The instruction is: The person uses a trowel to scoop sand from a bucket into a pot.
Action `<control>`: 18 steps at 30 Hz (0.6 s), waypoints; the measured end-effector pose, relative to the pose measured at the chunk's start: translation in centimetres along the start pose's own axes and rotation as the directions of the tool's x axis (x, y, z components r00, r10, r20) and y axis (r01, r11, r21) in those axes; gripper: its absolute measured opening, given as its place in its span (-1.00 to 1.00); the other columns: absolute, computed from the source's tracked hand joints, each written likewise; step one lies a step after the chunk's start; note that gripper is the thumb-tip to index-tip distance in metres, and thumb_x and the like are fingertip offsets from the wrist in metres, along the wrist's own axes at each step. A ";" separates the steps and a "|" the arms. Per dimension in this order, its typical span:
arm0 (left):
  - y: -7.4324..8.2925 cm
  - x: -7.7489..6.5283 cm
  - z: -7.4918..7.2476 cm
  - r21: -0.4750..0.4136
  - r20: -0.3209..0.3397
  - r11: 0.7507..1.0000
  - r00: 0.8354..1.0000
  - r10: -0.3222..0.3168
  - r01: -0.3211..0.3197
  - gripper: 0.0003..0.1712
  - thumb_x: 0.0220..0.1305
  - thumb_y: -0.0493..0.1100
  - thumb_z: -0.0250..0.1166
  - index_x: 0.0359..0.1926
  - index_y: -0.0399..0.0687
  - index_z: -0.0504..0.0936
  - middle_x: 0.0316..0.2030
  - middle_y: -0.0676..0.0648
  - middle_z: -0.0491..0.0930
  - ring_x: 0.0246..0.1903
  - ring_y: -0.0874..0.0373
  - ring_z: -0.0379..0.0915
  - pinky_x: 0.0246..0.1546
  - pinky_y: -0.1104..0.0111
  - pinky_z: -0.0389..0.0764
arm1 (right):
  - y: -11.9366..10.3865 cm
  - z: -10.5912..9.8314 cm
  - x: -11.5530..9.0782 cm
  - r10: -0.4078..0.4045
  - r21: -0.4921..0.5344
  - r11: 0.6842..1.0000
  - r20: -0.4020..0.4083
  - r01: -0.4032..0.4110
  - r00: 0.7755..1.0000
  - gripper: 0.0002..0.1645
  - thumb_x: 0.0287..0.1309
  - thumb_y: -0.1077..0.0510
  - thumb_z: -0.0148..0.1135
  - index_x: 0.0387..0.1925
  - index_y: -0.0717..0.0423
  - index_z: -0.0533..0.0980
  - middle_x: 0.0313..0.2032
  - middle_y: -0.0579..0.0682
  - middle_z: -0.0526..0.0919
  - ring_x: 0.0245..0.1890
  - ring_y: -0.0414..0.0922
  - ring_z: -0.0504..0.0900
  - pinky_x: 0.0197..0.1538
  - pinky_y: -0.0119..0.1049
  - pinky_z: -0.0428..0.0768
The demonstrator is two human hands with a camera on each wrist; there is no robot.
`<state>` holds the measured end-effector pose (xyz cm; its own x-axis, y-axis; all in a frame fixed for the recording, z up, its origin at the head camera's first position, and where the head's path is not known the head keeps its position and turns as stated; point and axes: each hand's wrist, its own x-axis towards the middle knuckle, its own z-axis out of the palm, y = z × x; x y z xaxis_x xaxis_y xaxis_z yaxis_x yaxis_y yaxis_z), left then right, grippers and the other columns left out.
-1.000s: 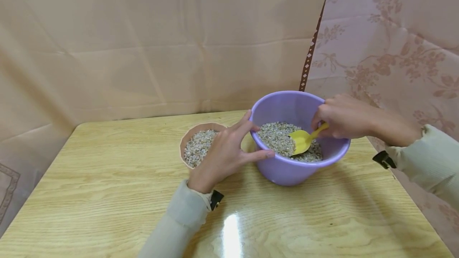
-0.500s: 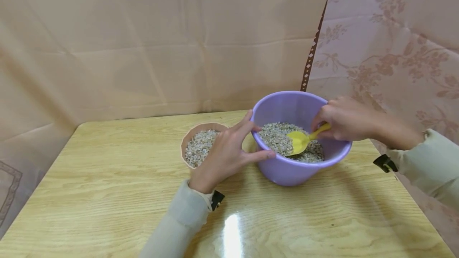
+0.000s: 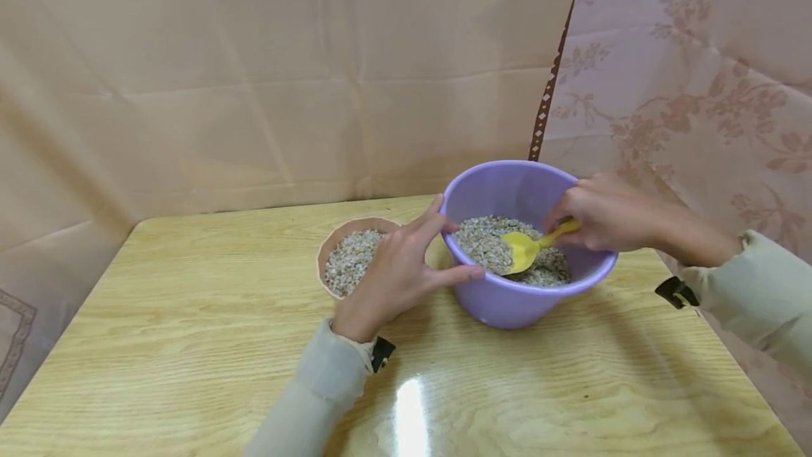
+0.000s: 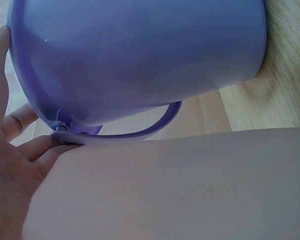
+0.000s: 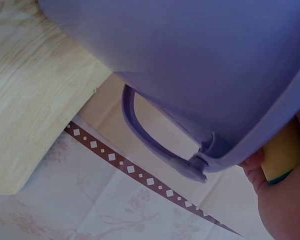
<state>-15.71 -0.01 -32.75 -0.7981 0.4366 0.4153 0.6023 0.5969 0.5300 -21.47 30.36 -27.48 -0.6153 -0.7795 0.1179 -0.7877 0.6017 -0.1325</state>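
In the head view, a purple bucket [image 3: 514,312] stands right of centre with pale, gravel-like grains [image 3: 488,238] in its bottom. My left hand [image 3: 402,266] holds the bucket's left rim, thumb along the front and fingertips over the edge. The left wrist view shows those fingers beside the bucket handle [image 4: 155,127]. My right hand [image 3: 599,217] reaches over the right rim and grips the handle of a yellow scoop [image 3: 523,252], whose blade lies in the grains. Only part of the scoop's yellow handle [image 5: 285,152] shows in the right wrist view.
A peach-coloured bowl [image 3: 325,252] of similar grains stands left of the bucket, partly hidden by my left hand. Both rest on a wooden table [image 3: 190,344]. A beige cloth [image 3: 285,76] hangs behind, and a floral cloth [image 3: 698,90] hangs at the right.
My right hand has pushed the scoop slightly left through the grains, and more grains lie against its blade. The left hand stays on the rim.
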 end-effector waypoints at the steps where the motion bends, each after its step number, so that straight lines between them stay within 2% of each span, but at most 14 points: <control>1: 0.0 0.0 0.0 0.002 0.000 1.000 1.000 0.000 0.000 -0.36 0.06 0.41 0.40 -0.04 0.11 0.53 0.45 -0.21 0.17 -0.47 0.23 0.49 -0.34 0.33 0.50 | 0.0 0.1 0.0 -0.002 0.005 1.000 -0.002 0.002 1.000 -0.76 -0.16 0.12 0.61 -0.37 -0.23 0.77 -0.47 -0.43 0.70 -0.55 -0.50 0.51 -0.31 -0.27 0.46; 9: -0.1 0.0 0.0 0.000 -0.001 1.000 1.000 0.012 -0.012 -0.35 0.05 0.38 0.42 -0.04 0.05 0.55 0.44 -0.25 0.19 -0.57 0.24 0.41 -0.31 0.29 0.52 | 0.1 0.5 0.2 -0.014 0.063 0.998 -0.015 0.014 1.000 -0.77 -0.12 0.15 0.59 -0.37 -0.23 0.76 -0.46 -0.40 0.70 -0.58 -0.50 0.49 -0.45 -0.41 0.48; 13: -0.1 0.0 0.1 0.004 -0.003 1.000 1.000 0.012 -0.012 -0.33 0.05 0.38 0.42 -0.03 0.02 0.55 0.44 -0.25 0.19 -0.34 0.15 0.60 -0.21 0.23 0.55 | 0.2 0.6 0.3 0.003 0.087 0.996 -0.008 -0.002 1.000 -0.79 -0.09 0.13 0.58 -0.37 -0.23 0.75 -0.47 -0.39 0.70 -0.59 -0.48 0.49 -0.49 -0.42 0.48; 16: -0.1 0.0 0.0 0.004 -0.004 1.000 1.000 0.010 -0.010 -0.32 0.05 0.39 0.42 -0.02 0.02 0.56 0.44 -0.24 0.18 -0.12 0.10 0.62 -0.16 0.23 0.55 | 0.1 0.6 0.3 0.015 0.084 0.996 -0.010 -0.014 1.000 -0.79 -0.10 0.12 0.59 -0.37 -0.23 0.75 -0.47 -0.40 0.70 -0.59 -0.48 0.49 -0.46 -0.40 0.49; 18: -0.1 0.0 0.0 -0.003 -0.001 1.000 1.000 0.007 -0.007 -0.32 0.05 0.39 0.42 -0.02 0.02 0.56 0.45 -0.22 0.17 -0.20 0.12 0.62 -0.18 0.24 0.55 | 0.1 0.7 0.3 0.017 0.078 0.997 -0.016 -0.016 1.000 -0.78 -0.11 0.13 0.60 -0.38 -0.23 0.76 -0.47 -0.41 0.69 -0.58 -0.49 0.49 -0.43 -0.38 0.49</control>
<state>-15.79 -0.07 -32.83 -0.7937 0.4402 0.4199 0.6081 0.5917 0.5292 -21.72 30.03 -28.11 -0.6290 -0.7662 0.1315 -0.7730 0.5985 -0.2103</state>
